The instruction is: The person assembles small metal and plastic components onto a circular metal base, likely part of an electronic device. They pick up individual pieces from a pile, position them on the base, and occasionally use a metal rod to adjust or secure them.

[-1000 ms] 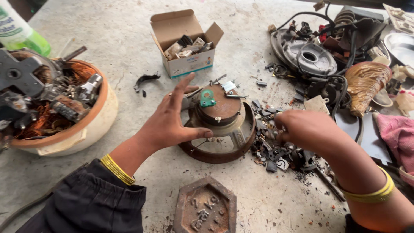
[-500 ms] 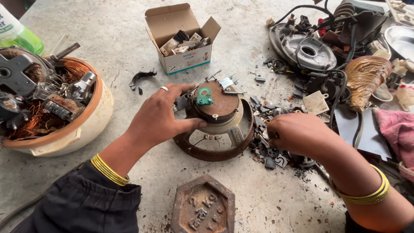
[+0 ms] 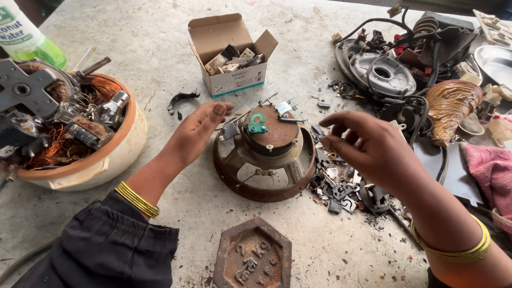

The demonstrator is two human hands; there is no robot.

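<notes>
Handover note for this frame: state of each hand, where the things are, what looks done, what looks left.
Left hand: open, empty, beside the rusty speaker frame, fingertips near its top edge; contact unclear.
Right hand: fingers loosely curled above the pile of small metal scraps; I cannot tell if it holds anything.
Speaker frame lies face down mid-table, magnet up, with a green terminal tab and loose wires on top.
Done: nothing visibly removed from the frame.
Left: the tab and wires remain attached.
Nearby: open cardboard box, bowl of copper wire and parts, hexagonal iron weight.
</notes>
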